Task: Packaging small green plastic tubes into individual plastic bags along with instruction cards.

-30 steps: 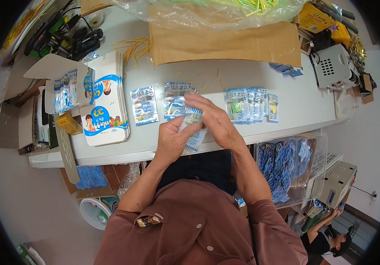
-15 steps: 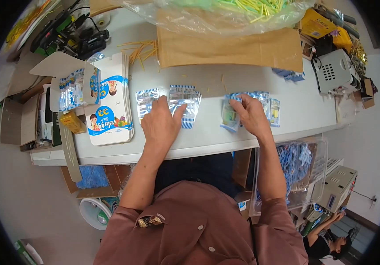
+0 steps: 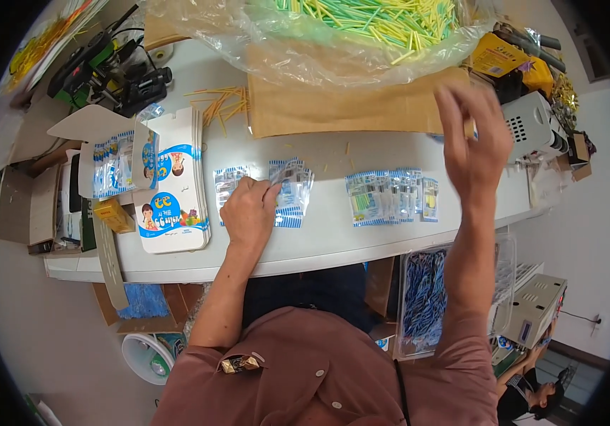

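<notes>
My left hand (image 3: 250, 211) is closed at the left group of blue-and-white plastic sachets, its thumb and forefinger pinching the edge of a clear-fronted sachet (image 3: 294, 186). Another sachet (image 3: 228, 179) lies partly under that hand. To the right, a row of overlapping sachets (image 3: 383, 197) with pale green and yellow sticks inside lies flat on the white table. My right hand (image 3: 479, 142) is raised over the right end of the brown paper sack (image 3: 347, 110). Motion smears its fingertips, so whether they hold anything does not show.
A clear bag of green and yellow sticks (image 3: 383, 28) spills over the sack. Flattened printed cartons (image 3: 170, 231) are stacked at left, beside an open box of sachets (image 3: 114, 167). Loose orange sticks (image 3: 224, 106) lie behind. A clear bin (image 3: 425, 305) stands below the table's front edge.
My right hand has let go of the sachet at the left end of the right-hand row and risen away, far and right. The left hand's fingers have closed on a sachet edge.
</notes>
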`<state>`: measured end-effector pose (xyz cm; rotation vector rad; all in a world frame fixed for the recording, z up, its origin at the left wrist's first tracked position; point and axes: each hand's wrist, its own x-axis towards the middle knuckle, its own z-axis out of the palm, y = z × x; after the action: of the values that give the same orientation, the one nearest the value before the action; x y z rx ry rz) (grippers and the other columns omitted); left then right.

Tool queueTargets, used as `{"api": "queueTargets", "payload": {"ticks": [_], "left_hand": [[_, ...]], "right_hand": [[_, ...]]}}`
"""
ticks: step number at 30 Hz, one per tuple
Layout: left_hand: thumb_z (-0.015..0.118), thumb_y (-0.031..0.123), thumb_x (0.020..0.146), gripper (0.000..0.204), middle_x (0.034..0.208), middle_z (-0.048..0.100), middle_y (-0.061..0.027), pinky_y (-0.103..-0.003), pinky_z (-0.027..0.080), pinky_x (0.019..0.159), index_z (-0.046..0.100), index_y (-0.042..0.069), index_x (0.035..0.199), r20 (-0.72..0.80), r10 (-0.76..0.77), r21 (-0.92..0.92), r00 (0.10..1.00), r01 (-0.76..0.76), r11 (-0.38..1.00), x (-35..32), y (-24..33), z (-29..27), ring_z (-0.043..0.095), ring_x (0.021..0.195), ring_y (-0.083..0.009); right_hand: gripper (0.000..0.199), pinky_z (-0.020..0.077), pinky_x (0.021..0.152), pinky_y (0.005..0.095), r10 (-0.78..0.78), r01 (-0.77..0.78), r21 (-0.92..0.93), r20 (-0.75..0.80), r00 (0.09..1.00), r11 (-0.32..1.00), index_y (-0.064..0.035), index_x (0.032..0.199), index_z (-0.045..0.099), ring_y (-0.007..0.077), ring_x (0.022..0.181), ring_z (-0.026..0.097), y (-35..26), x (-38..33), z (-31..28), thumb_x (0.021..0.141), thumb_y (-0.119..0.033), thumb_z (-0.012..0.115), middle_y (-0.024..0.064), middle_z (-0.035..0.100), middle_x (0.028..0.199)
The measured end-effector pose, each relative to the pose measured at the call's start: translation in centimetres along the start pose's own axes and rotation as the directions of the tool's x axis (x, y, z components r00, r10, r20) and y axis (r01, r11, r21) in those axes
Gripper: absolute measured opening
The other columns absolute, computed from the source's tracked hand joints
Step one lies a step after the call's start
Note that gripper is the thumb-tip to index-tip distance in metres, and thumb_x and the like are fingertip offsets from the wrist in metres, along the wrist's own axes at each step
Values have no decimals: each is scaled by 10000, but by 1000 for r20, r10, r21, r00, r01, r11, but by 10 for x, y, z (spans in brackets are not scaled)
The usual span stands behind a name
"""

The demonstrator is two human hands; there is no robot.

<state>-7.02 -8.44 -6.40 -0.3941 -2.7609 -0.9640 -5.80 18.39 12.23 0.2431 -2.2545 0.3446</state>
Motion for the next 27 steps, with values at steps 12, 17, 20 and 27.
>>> {"api": "queueTargets", "payload": {"ticks": [12,17,20,27], "left_hand": [[680,141,887,187,664,611,-161,-421,462,523,595,14,778,1,30,-241,1000,-29,970,-4,1,-25,594,582,-330],[688,131,884,221,630,585,-162,-422,443,512,560,11,749,-32,34,-342,999,-43,939,-1,1,-31,572,543,-330],[695,121,876,211,620,573,-157,-420,430,503,567,8,751,-34,32,-373,999,-42,927,-3,-1,-30,564,539,-324],[702,120,869,197,612,566,-153,-417,420,497,585,7,758,-36,44,-439,998,-55,897,-4,-3,-24,559,536,-317]], "right_hand": [[442,485,854,458,27,80,-221,445,895,972,71,985,681,406,939,610,-22,131,91,918,-361,611,267,629,959],[595,477,846,473,30,132,-431,349,936,893,112,1013,655,407,958,594,-19,119,118,894,-470,614,287,609,1004],[648,456,867,473,147,103,-502,435,888,859,116,1035,646,383,991,582,-31,116,122,896,-515,589,264,609,1031],[511,416,891,482,77,153,-517,396,915,842,89,1012,646,375,1017,557,-32,112,142,906,-401,544,244,607,1026]]}}
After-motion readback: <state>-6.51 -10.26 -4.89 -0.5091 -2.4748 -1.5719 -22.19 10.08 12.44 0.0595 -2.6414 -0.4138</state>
